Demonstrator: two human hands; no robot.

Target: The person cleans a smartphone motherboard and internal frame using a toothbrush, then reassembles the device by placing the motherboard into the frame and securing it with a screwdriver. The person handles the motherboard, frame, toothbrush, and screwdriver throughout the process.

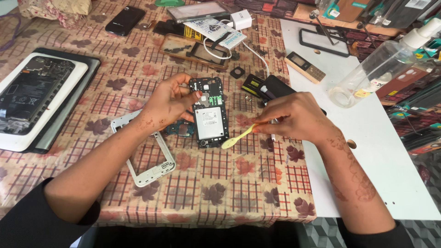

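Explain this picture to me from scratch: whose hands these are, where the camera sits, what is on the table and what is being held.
There is no machine here, only a person's two bare hands. The single picture comes from a camera worn on their head, looking down. The left hand steadies an opened phone with its insides showing. The right hand pinches a small yellow plastic tool between its fingers. On the patterned tablecloth lie a white phone frame, a black phone, a white charger and a clear bottle.
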